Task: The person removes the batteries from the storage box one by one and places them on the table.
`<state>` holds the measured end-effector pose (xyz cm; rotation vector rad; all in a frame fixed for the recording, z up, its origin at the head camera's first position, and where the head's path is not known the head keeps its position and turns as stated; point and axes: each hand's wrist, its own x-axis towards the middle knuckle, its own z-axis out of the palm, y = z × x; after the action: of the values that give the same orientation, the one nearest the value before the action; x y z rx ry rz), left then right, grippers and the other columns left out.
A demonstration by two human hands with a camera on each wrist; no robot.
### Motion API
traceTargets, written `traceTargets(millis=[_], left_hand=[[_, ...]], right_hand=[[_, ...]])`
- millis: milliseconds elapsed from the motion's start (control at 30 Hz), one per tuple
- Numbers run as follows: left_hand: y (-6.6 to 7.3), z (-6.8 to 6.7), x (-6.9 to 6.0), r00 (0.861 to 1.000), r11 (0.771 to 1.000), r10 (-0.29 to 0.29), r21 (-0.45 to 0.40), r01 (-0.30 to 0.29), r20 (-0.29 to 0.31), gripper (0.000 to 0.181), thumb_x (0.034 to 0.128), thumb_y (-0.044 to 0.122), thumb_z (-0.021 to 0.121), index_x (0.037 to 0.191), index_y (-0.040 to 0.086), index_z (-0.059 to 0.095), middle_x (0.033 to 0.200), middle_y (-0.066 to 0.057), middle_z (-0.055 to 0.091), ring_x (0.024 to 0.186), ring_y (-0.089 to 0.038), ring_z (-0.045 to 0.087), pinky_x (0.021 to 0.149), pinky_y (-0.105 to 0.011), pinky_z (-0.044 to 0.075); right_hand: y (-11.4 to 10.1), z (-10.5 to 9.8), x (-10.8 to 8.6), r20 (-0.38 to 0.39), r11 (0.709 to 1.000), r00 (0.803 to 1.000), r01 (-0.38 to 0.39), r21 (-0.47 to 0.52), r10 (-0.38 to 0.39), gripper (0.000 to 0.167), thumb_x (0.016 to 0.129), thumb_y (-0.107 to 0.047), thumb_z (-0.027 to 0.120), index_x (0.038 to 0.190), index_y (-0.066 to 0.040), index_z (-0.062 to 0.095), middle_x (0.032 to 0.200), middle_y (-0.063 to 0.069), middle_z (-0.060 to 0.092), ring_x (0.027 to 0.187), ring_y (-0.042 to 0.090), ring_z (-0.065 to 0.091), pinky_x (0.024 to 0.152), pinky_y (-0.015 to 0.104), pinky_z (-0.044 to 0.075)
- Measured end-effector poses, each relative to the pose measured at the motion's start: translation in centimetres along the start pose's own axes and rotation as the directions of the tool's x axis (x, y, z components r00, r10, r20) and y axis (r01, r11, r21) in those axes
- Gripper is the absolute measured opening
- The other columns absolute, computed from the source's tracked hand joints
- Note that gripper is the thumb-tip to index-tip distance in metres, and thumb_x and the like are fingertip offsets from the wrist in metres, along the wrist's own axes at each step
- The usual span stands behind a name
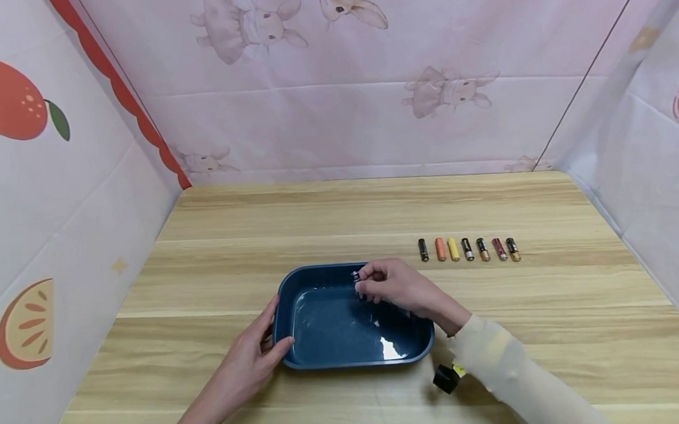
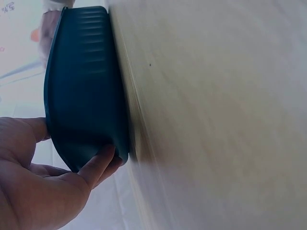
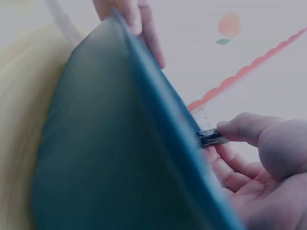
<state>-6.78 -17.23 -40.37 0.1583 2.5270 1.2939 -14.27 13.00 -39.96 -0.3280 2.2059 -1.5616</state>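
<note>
A dark blue rectangular basin (image 1: pixel 345 327) with rounded corners stands on the wooden table. My left hand (image 1: pixel 249 351) grips its left end, thumb over the near rim and fingers along the outer wall; the left wrist view shows that hand (image 2: pixel 53 177) against the basin's side (image 2: pixel 88 96). Over the basin's far right part, my right hand (image 1: pixel 398 286) pinches a small dark battery (image 1: pixel 356 277) between thumb and fingers. In the right wrist view the battery (image 3: pixel 212 137) has a black wrapper with light marks, and its far end is hidden behind the rim.
Several batteries stretch in a row behind and right of the basin, from a black battery (image 1: pixel 423 250) past an orange battery (image 1: pixel 440 249) and a yellow battery (image 1: pixel 453 249). A black block-like object (image 1: pixel 445 379) with a yellow part lies near the right sleeve. Printed cloth walls surround the table.
</note>
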Motion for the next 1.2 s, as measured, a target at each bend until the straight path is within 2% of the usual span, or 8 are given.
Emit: traceTargets(millis=[233, 433, 533, 667, 900, 1033, 1200], left_hand=[[0.0, 0.0, 0.0, 1.000, 1.000, 0.005, -0.003, -0.005, -0.003, 0.077, 0.1025, 0.011, 0.066, 0.166, 0.012, 0.022, 0.162, -0.023, 0.035, 0.134, -0.037, 0.054, 0.099, -0.038, 0.055], [0.0, 0.0, 0.0, 1.000, 1.000, 0.004, -0.018, -0.004, -0.001, 0.077, 0.1025, 0.011, 0.066, 0.166, 0.012, 0.022, 0.163, -0.023, 0.034, 0.135, -0.037, 0.054, 0.099, -0.037, 0.055], [-0.1, 0.0, 0.0, 1.000, 1.000, 0.008, -0.022, -0.008, 0.001, 0.077, 0.1026, 0.012, 0.066, 0.166, 0.012, 0.021, 0.163, -0.023, 0.034, 0.135, -0.037, 0.054, 0.099, -0.036, 0.055], [-0.1, 0.0, 0.0, 1.000, 1.000, 0.012, -0.020, -0.012, 0.000, 0.077, 0.1025, 0.012, 0.066, 0.166, 0.012, 0.022, 0.162, -0.023, 0.035, 0.134, -0.036, 0.054, 0.099, -0.036, 0.055], [-0.2, 0.1, 0.0, 1.000, 0.999, 0.028, -0.023, -0.028, -0.004, 0.077, 0.1022, 0.011, 0.066, 0.165, 0.010, 0.022, 0.161, -0.024, 0.037, 0.133, -0.035, 0.056, 0.099, -0.036, 0.055], [-0.4, 0.3, 0.0, 0.999, 0.998, 0.046, -0.034, -0.046, -0.006, 0.077, 0.1022, 0.010, 0.066, 0.165, 0.009, 0.022, 0.160, -0.024, 0.037, 0.133, -0.034, 0.055, 0.100, -0.034, 0.055], [-0.5, 0.4, 0.0, 0.998, 0.998, 0.060, -0.029, -0.060, -0.011, 0.077, 0.1019, 0.010, 0.067, 0.165, 0.009, 0.023, 0.160, -0.024, 0.037, 0.133, -0.034, 0.055, 0.100, -0.034, 0.055]], right_hand=[[-0.8, -1.8, -1.0, -0.066, 0.991, 0.996, 0.068, 0.118, -0.061, 0.018, 0.102, -0.010, 0.065, 0.111, 0.005, 0.066, 0.094, 0.008, 0.070, 0.081, 0.022, 0.064, 0.080, 0.043, 0.061], [-1.2, -4.0, -2.1, -0.150, 0.974, 0.987, 0.089, 0.207, -0.058, 0.023, 0.102, -0.006, 0.064, 0.118, 0.010, 0.061, 0.097, 0.008, 0.071, 0.083, 0.016, 0.065, 0.076, 0.029, 0.061], [-1.2, -5.3, -2.8, -0.180, 0.962, 0.982, 0.104, 0.252, -0.059, 0.032, 0.102, -0.003, 0.062, 0.129, 0.013, 0.056, 0.097, 0.007, 0.070, 0.083, 0.014, 0.065, 0.074, 0.024, 0.059], [-1.1, -7.2, -3.9, -0.217, 0.942, 0.974, 0.129, 0.310, -0.062, 0.041, 0.103, -0.002, 0.060, 0.141, 0.010, 0.052, 0.096, 0.003, 0.070, 0.083, 0.012, 0.063, 0.075, 0.024, 0.058], [-0.5, -10.8, -6.6, -0.287, 0.914, 0.957, 0.160, 0.374, -0.050, 0.018, 0.103, -0.007, 0.065, 0.120, -0.011, 0.067, 0.099, 0.002, 0.071, 0.084, 0.013, 0.065, 0.075, 0.024, 0.058], [0.2, -12.7, -8.0, -0.310, 0.880, 0.949, 0.194, 0.435, -0.056, 0.010, 0.103, -0.006, 0.064, 0.112, -0.008, 0.068, 0.099, 0.004, 0.072, 0.084, 0.014, 0.068, 0.073, 0.024, 0.060], [1.4, -15.2, -9.6, -0.354, 0.808, 0.931, 0.273, 0.522, -0.086, 0.009, 0.103, 0.000, 0.061, 0.103, -0.002, 0.070, 0.095, 0.008, 0.075, 0.081, 0.015, 0.072, 0.070, 0.025, 0.061]])
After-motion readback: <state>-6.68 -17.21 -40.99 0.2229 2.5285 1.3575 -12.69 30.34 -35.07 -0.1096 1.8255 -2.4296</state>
